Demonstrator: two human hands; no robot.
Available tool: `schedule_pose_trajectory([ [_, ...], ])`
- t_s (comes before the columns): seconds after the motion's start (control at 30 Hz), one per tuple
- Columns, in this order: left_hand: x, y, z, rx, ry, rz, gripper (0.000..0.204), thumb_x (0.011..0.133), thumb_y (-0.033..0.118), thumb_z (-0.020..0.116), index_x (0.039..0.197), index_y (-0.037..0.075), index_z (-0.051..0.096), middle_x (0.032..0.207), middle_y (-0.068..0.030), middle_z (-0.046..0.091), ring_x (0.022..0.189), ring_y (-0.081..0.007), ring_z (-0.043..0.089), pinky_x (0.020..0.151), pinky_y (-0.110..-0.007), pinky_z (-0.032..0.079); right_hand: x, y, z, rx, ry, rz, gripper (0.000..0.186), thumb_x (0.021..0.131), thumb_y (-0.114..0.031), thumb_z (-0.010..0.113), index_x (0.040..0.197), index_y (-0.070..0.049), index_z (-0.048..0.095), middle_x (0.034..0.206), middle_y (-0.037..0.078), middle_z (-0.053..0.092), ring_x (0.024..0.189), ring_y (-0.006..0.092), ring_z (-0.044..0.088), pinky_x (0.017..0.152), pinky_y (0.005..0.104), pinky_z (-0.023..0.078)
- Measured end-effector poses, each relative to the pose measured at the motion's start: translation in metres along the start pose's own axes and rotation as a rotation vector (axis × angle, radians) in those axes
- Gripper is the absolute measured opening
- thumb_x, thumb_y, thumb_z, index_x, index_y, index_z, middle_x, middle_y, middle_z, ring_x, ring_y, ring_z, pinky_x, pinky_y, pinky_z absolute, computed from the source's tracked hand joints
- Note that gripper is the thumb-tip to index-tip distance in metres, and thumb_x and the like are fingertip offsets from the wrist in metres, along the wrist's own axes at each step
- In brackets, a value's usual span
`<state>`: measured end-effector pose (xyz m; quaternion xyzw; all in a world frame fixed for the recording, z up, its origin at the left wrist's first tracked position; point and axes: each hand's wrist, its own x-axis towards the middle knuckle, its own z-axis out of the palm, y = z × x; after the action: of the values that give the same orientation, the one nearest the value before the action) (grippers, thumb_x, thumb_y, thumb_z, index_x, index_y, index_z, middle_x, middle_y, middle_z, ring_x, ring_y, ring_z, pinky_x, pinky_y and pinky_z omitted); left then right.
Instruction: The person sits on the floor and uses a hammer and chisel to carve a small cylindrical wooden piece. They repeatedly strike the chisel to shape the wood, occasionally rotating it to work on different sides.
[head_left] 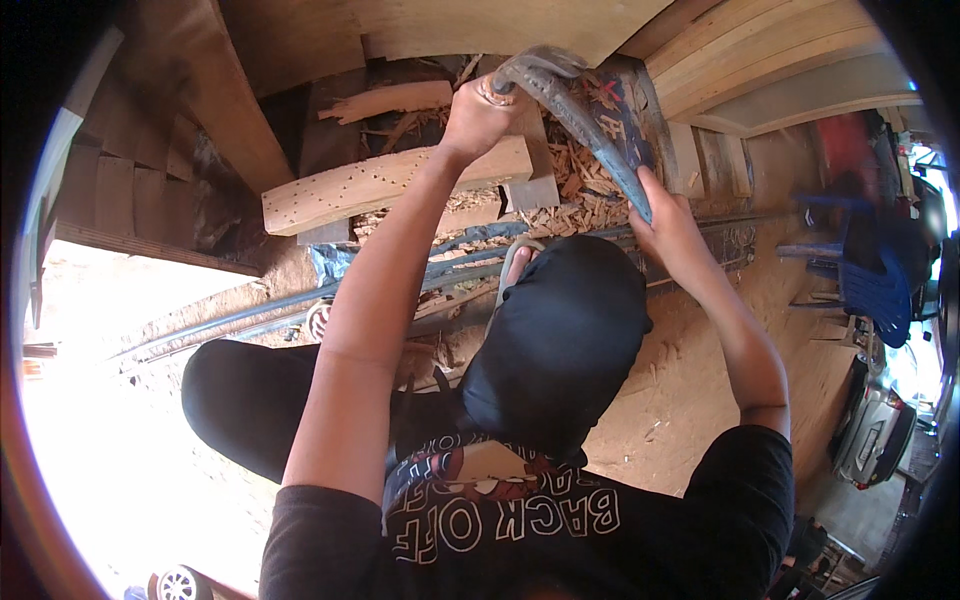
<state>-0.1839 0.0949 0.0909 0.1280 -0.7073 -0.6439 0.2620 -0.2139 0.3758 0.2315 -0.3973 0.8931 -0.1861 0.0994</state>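
My left hand [470, 125] is closed around a short round handle with a pale, rough top, beside the metal head of a hammer-like tool [545, 70]. My right hand [660, 220] grips the lower end of that tool's long blue-grey handle. Below my left hand lies a pale wooden beam [325, 198] dotted with small holes, resting crosswise on wood pieces. Wood chips [580, 170] are scattered to its right and beneath it. My bent knee in black trousers is below the hands; whatever lies directly under the left hand's grip is hidden.
Wooden boards [450, 25] and planks [760, 60] surround the top. Long metal bars [200, 330] run along the ground beside my legs. At the right are blue plastic chairs [870, 285] and a silver car [870, 445]. A bright opening fills the lower left.
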Motion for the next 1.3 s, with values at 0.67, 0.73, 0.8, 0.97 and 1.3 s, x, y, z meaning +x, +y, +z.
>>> schedule_pose_trajectory([
  [0.67,-0.001,-0.004,-0.004,0.109,-0.022,-0.070,0.023,0.086,0.021,0.076,0.091,-0.001,0.068,0.086,-0.0155,0.074,0.077,-0.0269,0.071,0.077,-0.040,0.057,-0.017,-0.004,-0.033,0.206,0.240,0.117,0.023,0.100,-0.012,0.068,0.118,-0.004,0.055,0.074,0.005,0.058,0.059,0.0139,0.058,0.055,0.0359,0.047],
  [0.73,-0.001,-0.004,-0.003,0.098,-0.004,-0.037,0.023,0.086,0.021,0.076,0.089,-0.001,0.069,0.084,-0.0156,0.074,0.075,-0.0271,0.071,0.076,-0.040,0.057,-0.021,-0.010,-0.038,0.591,0.324,0.247,0.017,0.102,-0.016,0.068,0.108,-0.007,0.056,0.074,-0.005,0.057,0.056,0.0113,0.054,0.052,0.0332,0.045],
  [0.8,-0.001,-0.003,-0.003,0.116,-0.007,-0.066,0.024,0.086,0.022,0.075,0.090,-0.001,0.069,0.085,-0.0163,0.074,0.076,-0.0277,0.071,0.076,-0.040,0.057,-0.019,-0.012,-0.027,0.533,0.388,0.240,0.016,0.102,-0.015,0.068,0.109,-0.007,0.056,0.074,-0.003,0.058,0.055,0.0123,0.055,0.050,0.0328,0.044],
  [0.97,-0.002,0.002,-0.002,0.103,-0.020,-0.019,0.024,0.087,0.021,0.075,0.092,-0.001,0.068,0.086,-0.0154,0.074,0.077,-0.0256,0.069,0.076,-0.040,0.056,-0.008,0.001,0.000,-0.084,0.013,0.144,0.017,0.102,-0.014,0.063,0.111,-0.001,0.056,0.069,0.016,0.059,0.060,0.0271,0.060,0.058,0.0377,0.049],
  [1.3,-0.004,-0.001,-0.003,0.093,-0.017,-0.064,0.026,0.085,0.021,0.078,0.093,-0.001,0.068,0.090,-0.0205,0.073,0.085,-0.0347,0.073,0.079,-0.041,0.057,-0.017,-0.029,-0.027,0.608,0.466,0.157,0.011,0.103,-0.014,0.066,0.103,-0.008,0.057,0.070,-0.004,0.053,0.060,0.0050,0.052,0.054,0.0290,0.044],
])
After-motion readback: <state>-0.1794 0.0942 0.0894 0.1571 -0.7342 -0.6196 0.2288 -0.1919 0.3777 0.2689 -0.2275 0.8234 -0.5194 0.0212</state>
